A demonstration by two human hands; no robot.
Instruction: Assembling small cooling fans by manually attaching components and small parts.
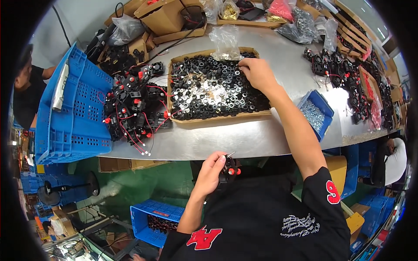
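My left hand [210, 175], close to my body just below the table's front edge, grips a small black part with red pieces [233, 171]. A thin metal shaft sticks up from it beside my thumb. My right hand [257, 73] reaches to the far right part of a shallow cardboard tray [223, 117]. Its fingers are curled together over the many small black ring-shaped parts [244, 93] inside; whatever lies between the fingertips is hidden. Some shiny metal pieces are mixed in among the rings.
Black assemblies with red pieces and wires [133, 102] are heaped left of the tray, beside a tilted blue crate [80, 104]. A blue bin of small screws [313, 116] stands at right. More assemblies [335, 71] lie far right; plastic bags [224, 37] and boxes line the back.
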